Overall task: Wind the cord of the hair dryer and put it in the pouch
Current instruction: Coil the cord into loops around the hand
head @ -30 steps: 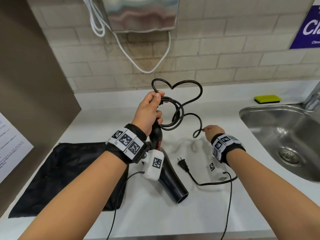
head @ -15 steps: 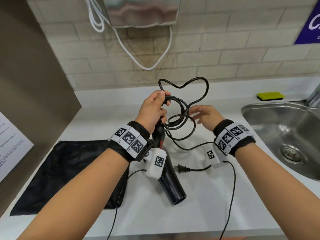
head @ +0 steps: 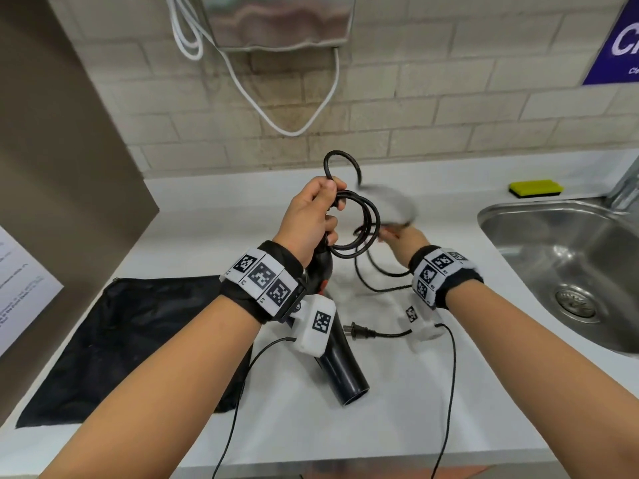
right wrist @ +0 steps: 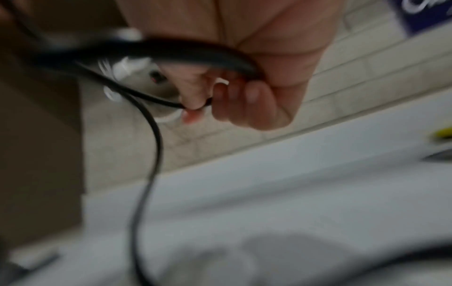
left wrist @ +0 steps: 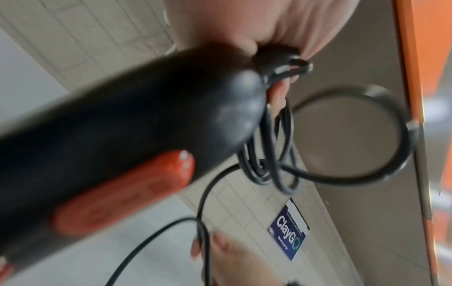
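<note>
Head view: left hand (head: 311, 219) grips hair dryer (head: 340, 368) handle plus several cord (head: 366, 223) coils, held above worktop (head: 380, 426) centre, nozzle pointing toward front edge. Right hand (head: 403, 242) just beside coils, pinching a cord strand. Plug (head: 356, 330) lies on worktop near nozzle. Black pouch (head: 121, 340) flat at left edge.

Left wrist view: fingers wrapped round black handle w/ orange switch (left wrist: 122, 191); loops hang off handle end.

Right wrist view: blurry; thumb & fingers pinch cord.
</note>
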`<state>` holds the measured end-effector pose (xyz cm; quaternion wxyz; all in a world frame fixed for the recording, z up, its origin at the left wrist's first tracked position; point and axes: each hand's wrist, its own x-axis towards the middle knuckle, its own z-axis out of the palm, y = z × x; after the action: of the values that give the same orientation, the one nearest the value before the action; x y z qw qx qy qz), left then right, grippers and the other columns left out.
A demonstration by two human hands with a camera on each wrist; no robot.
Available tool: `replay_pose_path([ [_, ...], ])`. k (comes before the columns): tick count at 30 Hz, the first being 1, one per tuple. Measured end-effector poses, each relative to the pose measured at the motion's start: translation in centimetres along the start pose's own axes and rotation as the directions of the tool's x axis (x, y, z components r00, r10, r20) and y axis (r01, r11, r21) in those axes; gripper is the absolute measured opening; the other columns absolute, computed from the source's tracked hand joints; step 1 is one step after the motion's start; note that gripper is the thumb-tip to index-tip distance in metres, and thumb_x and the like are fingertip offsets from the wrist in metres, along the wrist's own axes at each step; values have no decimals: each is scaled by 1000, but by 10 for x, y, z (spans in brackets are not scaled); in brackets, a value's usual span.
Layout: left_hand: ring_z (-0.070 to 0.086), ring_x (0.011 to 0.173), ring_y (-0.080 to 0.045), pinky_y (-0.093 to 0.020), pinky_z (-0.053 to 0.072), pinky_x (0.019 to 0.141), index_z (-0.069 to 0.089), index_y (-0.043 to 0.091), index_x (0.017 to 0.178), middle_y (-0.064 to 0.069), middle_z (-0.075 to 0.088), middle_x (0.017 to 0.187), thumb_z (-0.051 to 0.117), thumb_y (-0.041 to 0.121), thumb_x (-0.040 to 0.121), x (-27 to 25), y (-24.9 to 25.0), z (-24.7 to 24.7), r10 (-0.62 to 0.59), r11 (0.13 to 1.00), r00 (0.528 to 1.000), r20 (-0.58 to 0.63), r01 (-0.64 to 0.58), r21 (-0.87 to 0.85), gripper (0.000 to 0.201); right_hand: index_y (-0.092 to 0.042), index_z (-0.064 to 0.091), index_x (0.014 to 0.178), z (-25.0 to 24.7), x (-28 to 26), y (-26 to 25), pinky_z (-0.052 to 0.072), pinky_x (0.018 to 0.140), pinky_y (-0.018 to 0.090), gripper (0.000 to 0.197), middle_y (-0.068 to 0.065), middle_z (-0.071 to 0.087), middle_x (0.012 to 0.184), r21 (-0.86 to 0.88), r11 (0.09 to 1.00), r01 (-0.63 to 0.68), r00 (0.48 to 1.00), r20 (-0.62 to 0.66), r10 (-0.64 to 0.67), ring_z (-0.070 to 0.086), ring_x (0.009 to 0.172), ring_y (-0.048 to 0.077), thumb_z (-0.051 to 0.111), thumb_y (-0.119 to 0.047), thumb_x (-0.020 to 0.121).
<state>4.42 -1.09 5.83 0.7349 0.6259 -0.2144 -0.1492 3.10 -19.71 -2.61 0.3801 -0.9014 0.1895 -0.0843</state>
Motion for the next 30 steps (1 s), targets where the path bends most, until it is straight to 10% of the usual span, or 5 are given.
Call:
replay_pose_path([
  [8,21,42,-6,-18,24,38,55,17,90,0,43,72,32,22,103,-5,1,-9,3,999,1000,0,-3,-35,27,-4,60,115,-17,-1,58,41,97,32,31,15,57,126,-483,817,-315,892,142,428,53,117,30,42,-18,95],
  [15,23,43,-7,-18,25,38,54,16,93,1,45,72,34,23,102,-1,0,2,-31,1000,1000,-4,31,6,23,-15,63,111,-15,-8,1,38,86,21,42,5,63,111,128,992,-5,999,-49,11,56,109,25,40,8,83],
  [20,25,41,-5,-18,25,38,53,16,93,0,45,73,36,23,101,2,-1,8,-24,1000,1000,-14,24,0,20,-38,62,95,-19,-29,-50,39,77,24,67,12,59,96,245,942,230,859,404,-315,45,90,14,39,21,73],
  [24,26,40,-4,-17,27,37,52,17,98,0,44,74,38,22,101,2,-2,9,-29,1000,1000,-5,29,10,15,-20,59,78,-7,-40,-51,45,77,23,17,0,61,83,278,939,200,807,497,-319,54,82,8,55,-5,85],
  [30,24,38,-4,-17,26,37,55,17,95,0,43,71,36,21,102,-1,0,5,-24,1000,1000,8,24,15,20,-19,42,63,7,-24,-9,28,56,23,31,-3,39,60,134,986,97,941,310,-134,35,56,12,44,-16,93],
])
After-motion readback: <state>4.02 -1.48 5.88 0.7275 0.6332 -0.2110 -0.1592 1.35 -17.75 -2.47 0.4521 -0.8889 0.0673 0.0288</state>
